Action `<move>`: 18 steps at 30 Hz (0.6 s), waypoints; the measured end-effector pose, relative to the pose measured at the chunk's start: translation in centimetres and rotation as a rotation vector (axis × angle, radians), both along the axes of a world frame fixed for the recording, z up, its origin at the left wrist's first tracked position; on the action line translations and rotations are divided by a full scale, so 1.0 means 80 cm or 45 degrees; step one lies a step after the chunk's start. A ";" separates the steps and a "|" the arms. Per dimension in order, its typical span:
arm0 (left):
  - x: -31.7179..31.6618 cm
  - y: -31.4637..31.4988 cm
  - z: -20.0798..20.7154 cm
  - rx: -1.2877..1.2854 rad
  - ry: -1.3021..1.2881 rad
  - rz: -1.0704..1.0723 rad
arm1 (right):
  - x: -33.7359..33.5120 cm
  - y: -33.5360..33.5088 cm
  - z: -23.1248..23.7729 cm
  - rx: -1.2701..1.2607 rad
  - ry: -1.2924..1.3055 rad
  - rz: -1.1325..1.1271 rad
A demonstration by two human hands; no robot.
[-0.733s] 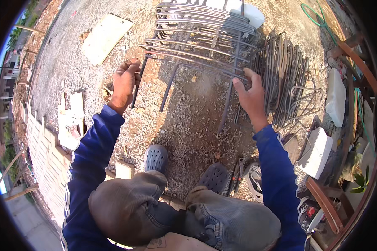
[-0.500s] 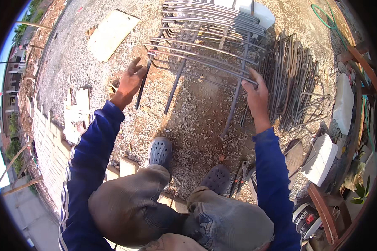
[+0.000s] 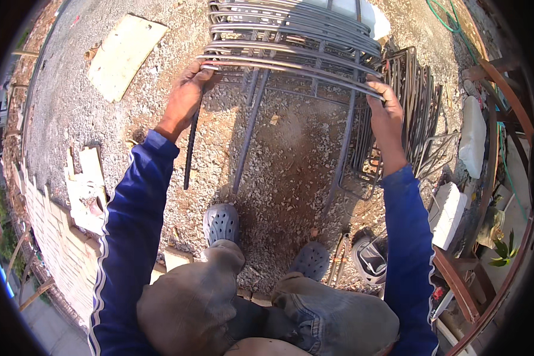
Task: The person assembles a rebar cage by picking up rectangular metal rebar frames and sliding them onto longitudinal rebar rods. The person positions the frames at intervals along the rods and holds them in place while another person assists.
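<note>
The left hand point(image 3: 186, 95) is gripping the left end of a bent grey steel-rod loop point(image 3: 291, 68) spanning between both hands; the right hand point(image 3: 388, 110) is pinching its right end; a heap of bent steel rods point(image 3: 419, 95) is lying rightward.

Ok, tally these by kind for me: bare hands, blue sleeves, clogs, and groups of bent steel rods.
Bare hands: 2, the left hand and the right hand
Blue sleeves: 2, the left sleeve and the right sleeve
Grey clogs: 2, the left clog and the right clog
Groups of bent steel rods: 2, the stack ahead and the pile to its right
Total: 8
</note>
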State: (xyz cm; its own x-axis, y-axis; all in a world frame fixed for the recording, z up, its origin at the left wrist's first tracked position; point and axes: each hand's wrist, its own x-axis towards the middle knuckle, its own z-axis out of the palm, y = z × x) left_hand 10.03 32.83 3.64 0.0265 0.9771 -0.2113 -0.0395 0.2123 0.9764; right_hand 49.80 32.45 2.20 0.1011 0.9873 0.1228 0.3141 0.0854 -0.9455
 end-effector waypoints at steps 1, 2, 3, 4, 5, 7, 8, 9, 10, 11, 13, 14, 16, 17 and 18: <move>0.001 0.004 -0.004 0.051 0.039 0.015 | 0.003 0.008 0.000 -0.074 -0.116 0.006; 0.001 0.008 -0.006 0.023 0.036 0.027 | 0.004 0.015 -0.001 -0.180 -0.237 -0.028; 0.001 0.012 -0.008 0.067 0.021 0.049 | 0.003 0.018 -0.002 -0.147 -0.388 -0.044; 0.000 0.011 -0.009 0.094 0.007 0.050 | 0.002 0.017 -0.001 -0.222 -0.252 -0.024; -0.001 0.011 -0.009 -0.016 -0.031 0.077 | 0.000 0.013 0.000 -0.170 -0.339 -0.070; -0.003 0.002 -0.006 -0.094 0.216 0.081 | -0.006 -0.007 0.005 -0.200 -0.411 -0.216; -0.003 0.000 -0.003 -0.093 0.369 0.055 | -0.009 -0.021 0.008 -0.233 -0.390 -0.295; -0.004 -0.008 0.002 -0.132 0.437 0.060 | -0.011 -0.037 0.012 -0.269 -0.357 -0.377; -0.004 -0.015 0.008 -0.148 0.488 0.062 | -0.011 -0.054 0.016 -0.381 -0.280 -0.386; -0.002 -0.018 0.012 -0.159 0.537 0.073 | -0.010 -0.069 0.018 -0.486 -0.195 -0.387; 0.003 -0.019 0.020 -0.126 0.531 0.087 | -0.007 -0.083 0.016 -0.602 -0.100 -0.365; 0.006 -0.019 0.022 -0.177 0.558 0.093 | -0.005 -0.085 0.013 -0.590 -0.048 -0.367; 0.008 -0.006 0.024 -0.101 0.526 0.045 | -0.001 -0.073 0.003 -0.577 0.046 -0.379; 0.009 0.002 0.024 -0.070 0.571 0.032 | -0.001 -0.062 -0.003 -0.583 -0.085 -0.396; 0.010 0.010 0.022 -0.064 0.631 0.025 | -0.002 -0.048 -0.008 -0.488 -0.067 -0.336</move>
State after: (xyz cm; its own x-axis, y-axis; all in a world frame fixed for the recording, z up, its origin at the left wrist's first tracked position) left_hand 10.82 33.61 5.36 -0.1071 0.9646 -0.2411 0.4222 0.2637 0.8673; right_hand 49.65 28.61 1.54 0.3586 0.9038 -0.2337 0.3267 -0.3560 -0.8755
